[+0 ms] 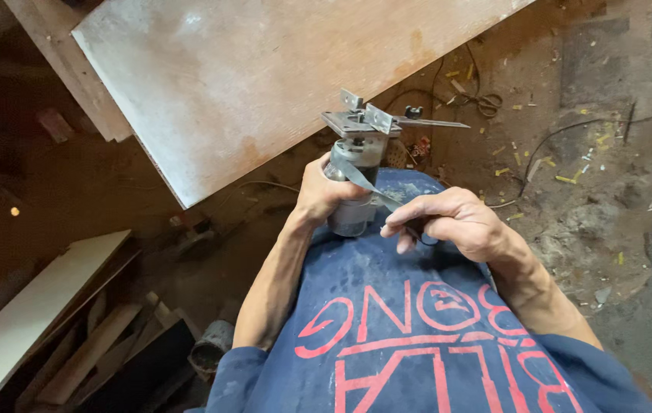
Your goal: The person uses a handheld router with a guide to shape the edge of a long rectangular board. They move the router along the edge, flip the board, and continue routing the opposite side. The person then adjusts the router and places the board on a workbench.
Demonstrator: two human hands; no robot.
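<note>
You hold a small grey metal cylinder, like a motor, with a flat metal bracket plate on its top [356, 164], in front of your chest and above your blue shirt with red print [410, 329]. Your left hand [324, 191] is closed around the body of the cylinder. Your right hand [448, 222] has its fingers pressed together on a thin grey strip of tape or band [368, 180], which runs from the cylinder down to these fingers.

I think the strip can slip or twist if your pinch becomes loose, and the sharp corners of the bracket are near your left fingers.

Behind the cylinder a large pale wooden board [265, 69] leans. On the dirty floor [593, 191] lie yellow scraps and dark wires. At the lower left a dark round container [210, 352] stands among wooden planks [43, 306]; what is inside I cannot tell.
</note>
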